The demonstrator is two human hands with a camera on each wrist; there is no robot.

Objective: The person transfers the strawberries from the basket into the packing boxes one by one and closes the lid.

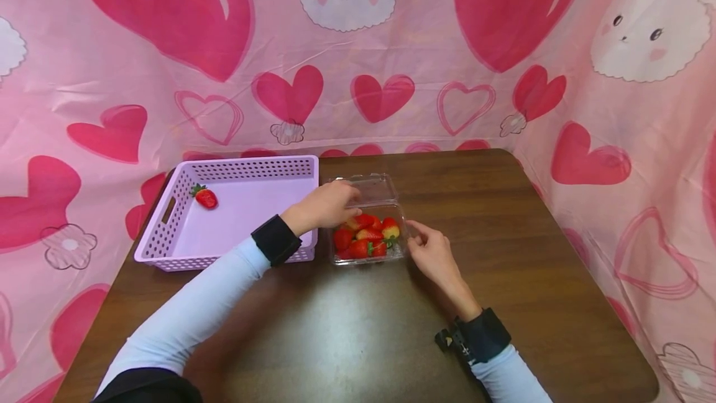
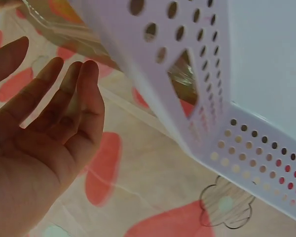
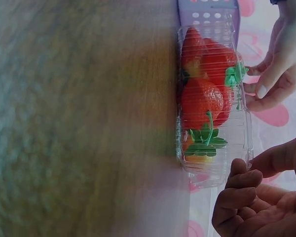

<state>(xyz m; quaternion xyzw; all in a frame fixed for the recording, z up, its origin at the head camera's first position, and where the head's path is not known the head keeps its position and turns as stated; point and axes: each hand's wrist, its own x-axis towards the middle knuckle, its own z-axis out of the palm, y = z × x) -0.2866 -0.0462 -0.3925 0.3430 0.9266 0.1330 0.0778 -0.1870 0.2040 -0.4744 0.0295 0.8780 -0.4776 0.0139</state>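
Note:
A clear plastic clamshell box (image 1: 369,262) stands on the table with its lid (image 1: 379,191) raised at the back. Several red strawberries (image 1: 366,235) with green caps fill it. My left hand (image 1: 329,203) is over the box's left side, fingers slightly bent and spread. Nothing shows in that hand in the left wrist view. On the right, my right hand (image 1: 435,255) pinches the box's rim between thumb and forefinger, as the right wrist view shows. One strawberry (image 1: 206,198) lies in the lilac plastic basket (image 1: 252,207), near its back left corner.
The basket's perforated wall (image 2: 153,64) rises close beside my left hand and forearm. Brown wooden table (image 1: 481,204) surface extends to the right and front. A pink heart-patterned cloth (image 1: 335,48) hangs behind the table and along its sides.

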